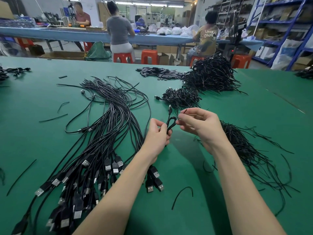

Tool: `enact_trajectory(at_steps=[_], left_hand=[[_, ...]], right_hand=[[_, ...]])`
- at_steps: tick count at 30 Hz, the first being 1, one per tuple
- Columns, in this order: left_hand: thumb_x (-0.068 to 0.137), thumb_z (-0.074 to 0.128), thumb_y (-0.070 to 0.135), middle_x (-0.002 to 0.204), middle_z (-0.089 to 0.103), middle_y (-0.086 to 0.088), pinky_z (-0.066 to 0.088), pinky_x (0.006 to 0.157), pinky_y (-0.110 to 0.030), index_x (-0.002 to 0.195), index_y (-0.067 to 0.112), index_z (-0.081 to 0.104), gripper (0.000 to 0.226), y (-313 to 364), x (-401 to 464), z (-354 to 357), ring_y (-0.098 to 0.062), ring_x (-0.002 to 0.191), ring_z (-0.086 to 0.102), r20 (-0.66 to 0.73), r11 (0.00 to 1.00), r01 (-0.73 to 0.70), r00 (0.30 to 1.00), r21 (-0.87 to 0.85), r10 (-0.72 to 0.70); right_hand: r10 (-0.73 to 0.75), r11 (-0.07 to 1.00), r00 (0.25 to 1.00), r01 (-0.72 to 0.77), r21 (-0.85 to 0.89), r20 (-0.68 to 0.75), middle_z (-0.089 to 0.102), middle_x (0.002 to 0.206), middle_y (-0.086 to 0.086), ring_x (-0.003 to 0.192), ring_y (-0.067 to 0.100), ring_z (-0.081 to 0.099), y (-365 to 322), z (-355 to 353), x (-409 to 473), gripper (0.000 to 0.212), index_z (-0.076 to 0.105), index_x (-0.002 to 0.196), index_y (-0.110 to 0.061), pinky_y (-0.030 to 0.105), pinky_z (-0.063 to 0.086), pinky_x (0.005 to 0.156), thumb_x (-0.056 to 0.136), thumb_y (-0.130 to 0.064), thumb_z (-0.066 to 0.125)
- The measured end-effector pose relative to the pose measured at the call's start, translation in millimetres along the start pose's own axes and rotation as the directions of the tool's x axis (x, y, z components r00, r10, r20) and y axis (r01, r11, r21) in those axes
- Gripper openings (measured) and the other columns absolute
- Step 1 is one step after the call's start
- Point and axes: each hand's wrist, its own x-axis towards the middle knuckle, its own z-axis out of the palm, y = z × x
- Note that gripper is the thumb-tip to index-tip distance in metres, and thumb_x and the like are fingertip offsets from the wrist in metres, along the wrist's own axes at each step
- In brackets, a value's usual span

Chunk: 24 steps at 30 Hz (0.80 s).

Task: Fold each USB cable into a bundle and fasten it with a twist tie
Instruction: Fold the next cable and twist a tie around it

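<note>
Holding a folded black USB cable (pixel 169 123) above the table centre, the left hand (pixel 158 134) pinches the loops between thumb and fingers, one connector end sticking up out of the bundle. Right hand (pixel 198 123) is curled just beside the top loop, fingertips on it, pinching a thin black twist tie (pixel 185 110) whose end pokes out above the index finger. Both forearms reach in from the bottom edge. Left of the hands, a big sheaf of loose USB cables (pixel 108 133) fans across the surface, wire ends pointing away, USB-A plugs (pixel 116 164) heaped near the front edge. Right of the hands lies a spread of spare twist ties (pixel 245 150), a few strays scattered nearby. Beyond the hands sits a small heap of bundled cables (pixel 182 96), and further back a much larger pile of bundles (pixel 211 75) next to a scatter of small flat black pieces (pixel 160 72). Surface is a green work table (pixel 42 99), matte, with short wire offcuts lying on it. Room is a factory floor: a long blue bench (pixel 67 33) across the back, three people seated at it on red plastic stools (pixel 149 56), cardboard boxes on the floor, blue metal shelving (pixel 288 31) stacked with goods along the right wall, strip lights overhead.
</note>
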Motion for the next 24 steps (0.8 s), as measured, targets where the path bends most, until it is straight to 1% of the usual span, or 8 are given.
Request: enact_trajectory(at_steps=[3,8,11,13,16,20,22,24], left_hand=[[0.106,0.039,0.016,0.071,0.056,0.001,0.037,0.046,-0.015,0.093,0.017,0.038,0.013,3,-3,4,-0.001,0.051,0.048,-0.003,0.999,-0.04,0.999,0.023,0.04],[0.106,0.038,0.014,0.064,0.051,0.004,0.029,0.038,-0.016,0.091,0.016,0.036,0.015,9,-8,6,0.001,0.04,0.04,0.014,0.998,-0.048,0.999,0.028,0.048],[0.103,0.037,0.014,0.056,0.054,0.009,0.027,0.039,-0.018,0.089,0.018,0.035,0.016,11,-7,4,-0.003,0.042,0.039,0.03,0.998,-0.054,0.998,0.043,0.052],[0.102,0.037,0.019,0.055,0.056,0.011,0.028,0.041,-0.018,0.087,0.02,0.035,0.015,12,-6,4,-0.004,0.045,0.042,0.032,0.996,-0.063,0.998,0.062,0.061],[0.101,0.038,0.027,0.056,0.058,0.011,0.029,0.042,-0.018,0.085,0.02,0.035,0.018,10,-4,4,-0.004,0.046,0.044,0.03,0.994,-0.085,0.996,0.074,0.083],[0.105,0.043,0.03,0.059,0.056,0.007,0.03,0.045,-0.024,0.085,0.018,0.038,0.023,5,-1,2,-0.004,0.045,0.046,-0.032,0.985,-0.103,0.994,0.138,0.108],[0.105,0.044,0.028,0.064,0.055,0.003,0.03,0.042,-0.022,0.086,0.017,0.039,0.022,6,0,1,-0.004,0.044,0.047,-0.069,0.995,-0.062,0.995,0.074,0.067],[0.104,0.043,0.024,0.061,0.056,0.002,0.029,0.038,-0.018,0.087,0.016,0.039,0.02,9,0,1,-0.003,0.042,0.047,-0.095,0.998,-0.01,0.995,-0.062,0.004]], right_hand=[[0.094,0.988,0.995,-0.098,0.116,0.045,0.075,0.078,0.008,0.072,0.016,0.074,6,10,0,0.009,0.075,0.086,-0.009,0.019,0.057,0.062,0.083,-0.002,0.079],[0.131,0.99,0.991,-0.129,0.064,-0.017,0.073,0.071,0.01,0.059,0.015,0.066,21,16,0,0.01,0.074,0.091,0.0,0.02,0.057,0.061,0.082,0.001,0.079],[0.111,0.994,0.993,-0.11,0.019,-0.04,0.072,0.068,0.011,0.053,0.015,0.064,21,14,2,0.009,0.074,0.087,0.001,0.022,0.058,0.061,0.081,0.002,0.08],[0.1,0.995,0.993,-0.1,0.001,-0.061,0.072,0.066,0.01,0.051,0.014,0.064,22,14,4,0.009,0.073,0.087,0.001,0.023,0.059,0.061,0.081,0.003,0.08],[0.112,0.994,0.99,-0.111,0.016,-0.087,0.072,0.066,0.01,0.051,0.014,0.064,24,16,4,0.01,0.073,0.088,0.003,0.022,0.058,0.06,0.081,0.003,0.08],[0.158,0.987,0.987,-0.158,0.025,-0.007,0.073,0.071,0.013,0.059,0.018,0.068,19,13,2,0.007,0.073,0.086,0.001,0.023,0.06,0.062,0.083,0.003,0.078],[0.174,0.984,0.984,-0.175,0.037,0.025,0.074,0.075,0.015,0.064,0.018,0.071,18,10,2,0.006,0.074,0.087,-0.001,0.024,0.06,0.063,0.084,0.001,0.077],[0.204,0.978,0.977,-0.206,0.029,0.058,0.076,0.079,0.015,0.066,0.017,0.072,17,7,1,0.006,0.075,0.089,-0.002,0.023,0.06,0.064,0.084,-0.001,0.078]])
